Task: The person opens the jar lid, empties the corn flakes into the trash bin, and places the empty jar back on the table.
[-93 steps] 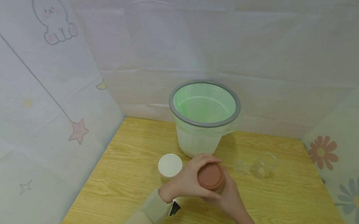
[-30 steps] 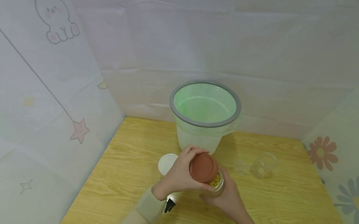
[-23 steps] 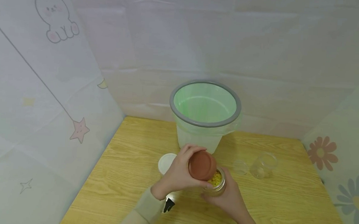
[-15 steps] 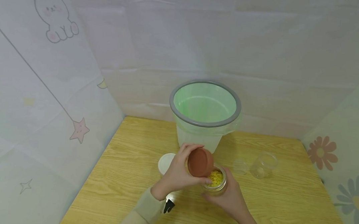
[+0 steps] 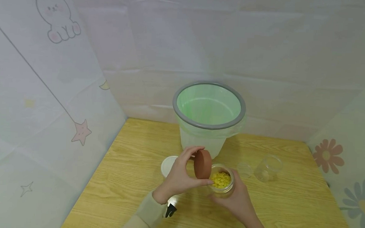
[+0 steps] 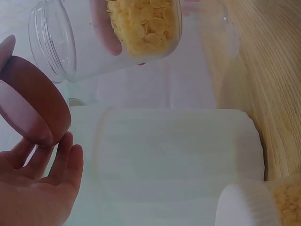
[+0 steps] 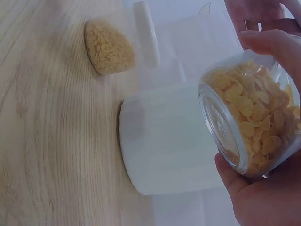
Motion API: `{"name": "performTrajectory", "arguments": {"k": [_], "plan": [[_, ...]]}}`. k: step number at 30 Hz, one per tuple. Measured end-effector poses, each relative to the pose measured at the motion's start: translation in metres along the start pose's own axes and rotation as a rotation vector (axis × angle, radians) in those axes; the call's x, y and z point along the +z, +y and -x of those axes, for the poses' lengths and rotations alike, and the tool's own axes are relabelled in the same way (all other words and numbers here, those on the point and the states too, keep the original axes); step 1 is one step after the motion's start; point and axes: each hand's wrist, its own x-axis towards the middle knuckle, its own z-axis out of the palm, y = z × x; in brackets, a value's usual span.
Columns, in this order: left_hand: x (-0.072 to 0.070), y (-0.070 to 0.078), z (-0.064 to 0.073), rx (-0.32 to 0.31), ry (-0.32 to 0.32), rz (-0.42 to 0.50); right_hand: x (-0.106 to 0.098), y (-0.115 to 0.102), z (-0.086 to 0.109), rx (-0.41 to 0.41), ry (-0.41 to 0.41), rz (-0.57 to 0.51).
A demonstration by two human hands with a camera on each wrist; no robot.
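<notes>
My left fingers point(image 6: 73, 167) hold a round reddish-brown lid point(image 5: 203, 164) left of the clear cylindrical jar point(image 6: 84, 37) my right fingers point(image 7: 230, 181) grip.

The transparent jar point(image 6: 82, 52) is standing off the table point(image 5: 288, 207), its axis leaning slightly and its open mouth pointing mostly upward. Its round neck is showing ridges below the rim, and its flat base is displaying a faint marking, too blurred to read. Thin, rounded yellow flakes point(image 5: 221, 180) are occupying the lower part of the jar, leaving the upper part unfilled. The reddish-brown lid point(image 5: 203, 164), a thick round disc, is sitting off the jar. It is tilting nearly on edge just beside the mouth; the views are not revealing whether the two are touching.
</notes>
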Motion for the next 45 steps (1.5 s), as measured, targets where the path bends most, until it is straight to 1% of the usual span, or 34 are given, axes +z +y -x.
{"name": "performTrajectory", "arguments": {"k": [4,6,8,15,23,26,29,32,36,39,42,45], "plan": [[0.000,-0.002,0.002,-0.009,-0.002,0.011,-0.004,0.000,-0.002,0.004,0.014,0.040],[0.000,-0.003,0.003,-0.002,0.002,0.011,-0.006,0.000,-0.003,0.002,0.023,0.055],[0.000,-0.003,0.004,-0.014,-0.002,0.019,-0.008,-0.001,-0.004,0.001,0.034,0.069],[0.003,-0.007,0.009,-0.052,-0.023,0.068,-0.014,-0.005,-0.007,-0.051,0.052,0.048],[0.005,-0.010,0.013,-0.098,-0.044,0.104,-0.018,-0.005,-0.012,-0.012,0.078,0.036],[0.005,-0.011,0.015,-0.116,-0.049,0.131,-0.023,-0.005,-0.016,-0.038,0.099,0.033],[0.006,-0.011,0.016,-0.140,-0.047,0.155,-0.031,-0.006,-0.022,-0.093,0.126,0.029],[0.005,-0.007,0.017,-0.153,-0.043,0.163,-0.039,-0.010,-0.029,-0.139,0.158,0.031],[0.002,0.010,0.016,-0.150,-0.039,0.171,-0.051,-0.016,-0.038,-0.163,0.207,0.054],[-0.001,0.019,0.015,-0.132,-0.035,0.174,-0.060,-0.020,-0.045,-0.170,0.235,0.075],[0.002,0.010,0.017,-0.135,-0.033,0.179,-0.069,-0.025,-0.052,-0.185,0.258,0.103],[0.006,-0.005,0.020,-0.145,-0.040,0.187,-0.079,-0.031,-0.060,-0.198,0.283,0.132]]}}
